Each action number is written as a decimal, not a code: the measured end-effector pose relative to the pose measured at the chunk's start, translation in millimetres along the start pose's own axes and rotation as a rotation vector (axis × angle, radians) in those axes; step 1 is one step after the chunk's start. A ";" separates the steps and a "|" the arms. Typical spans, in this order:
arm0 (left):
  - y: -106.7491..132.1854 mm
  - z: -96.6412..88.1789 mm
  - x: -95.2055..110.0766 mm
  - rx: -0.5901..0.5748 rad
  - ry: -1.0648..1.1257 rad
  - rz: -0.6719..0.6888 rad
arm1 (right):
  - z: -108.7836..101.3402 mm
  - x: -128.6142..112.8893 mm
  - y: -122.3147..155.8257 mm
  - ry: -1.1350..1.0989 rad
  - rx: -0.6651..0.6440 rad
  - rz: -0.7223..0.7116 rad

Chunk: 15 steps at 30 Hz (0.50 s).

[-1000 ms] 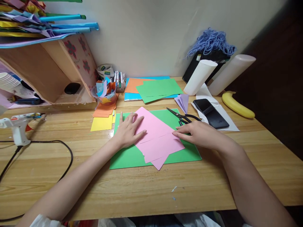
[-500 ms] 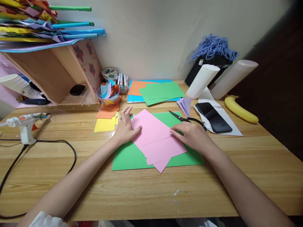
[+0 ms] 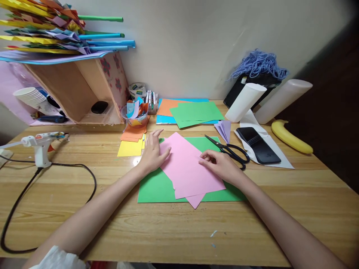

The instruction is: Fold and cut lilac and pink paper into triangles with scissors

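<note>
A folded pink paper (image 3: pixel 187 168) lies on a green sheet (image 3: pixel 157 186) in the middle of the wooden desk. My left hand (image 3: pixel 153 151) rests flat on the pink paper's left edge, fingers spread, holding nothing. My right hand (image 3: pixel 221 166) lies on the paper's right side with fingers curled down, their tips pressing on the fold line. Black scissors (image 3: pixel 230 151) lie just beyond my right hand.
A glue gun (image 3: pixel 39 144) with a black cord (image 3: pixel 84 175) stands at the left. Coloured sheets (image 3: pixel 190 110), a bowl of scraps (image 3: pixel 134 112), markers and tape sit at the back. A phone (image 3: pixel 258 144), a banana (image 3: pixel 291 138) and white rolls (image 3: pixel 245 101) are on the right.
My right hand has slid left along the fold onto the pink paper. My left hand has shifted slightly toward the paper's left edge. The view has tilted a little.
</note>
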<state>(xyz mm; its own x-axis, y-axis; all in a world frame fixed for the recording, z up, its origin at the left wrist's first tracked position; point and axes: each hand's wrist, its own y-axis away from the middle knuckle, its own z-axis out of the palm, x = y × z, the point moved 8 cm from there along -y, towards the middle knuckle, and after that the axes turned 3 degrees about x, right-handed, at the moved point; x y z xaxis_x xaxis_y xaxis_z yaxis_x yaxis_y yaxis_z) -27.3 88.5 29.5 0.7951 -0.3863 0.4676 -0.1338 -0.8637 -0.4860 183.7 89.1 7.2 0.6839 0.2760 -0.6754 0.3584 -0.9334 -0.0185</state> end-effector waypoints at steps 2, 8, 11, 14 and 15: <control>-0.7 -2.3 11.1 -0.020 -0.050 0.084 | -0.3 -4.3 0.2 -0.060 -0.011 0.002; 3.4 0.2 38.1 -0.112 -0.136 0.337 | -11.1 -9.7 0.1 -0.222 0.032 0.001; 6.0 6.3 39.3 -0.161 -0.165 0.368 | -15.8 -10.8 -0.5 -0.207 0.043 -0.031; 7.4 12.7 32.6 -0.223 -0.167 0.323 | -24.9 -7.3 -2.3 -0.128 0.070 -0.051; 7.1 13.8 28.1 -0.236 -0.159 0.285 | -31.5 -2.1 -3.0 -0.092 0.103 -0.026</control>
<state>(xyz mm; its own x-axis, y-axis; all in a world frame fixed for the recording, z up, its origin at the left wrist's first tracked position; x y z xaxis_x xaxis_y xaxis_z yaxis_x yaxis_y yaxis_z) 2.2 76.0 29.1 0.7854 -0.5824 0.2098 -0.4797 -0.7867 -0.3885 201.2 98.6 31.9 0.6122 0.2826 -0.7385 0.3052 -0.9460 -0.1091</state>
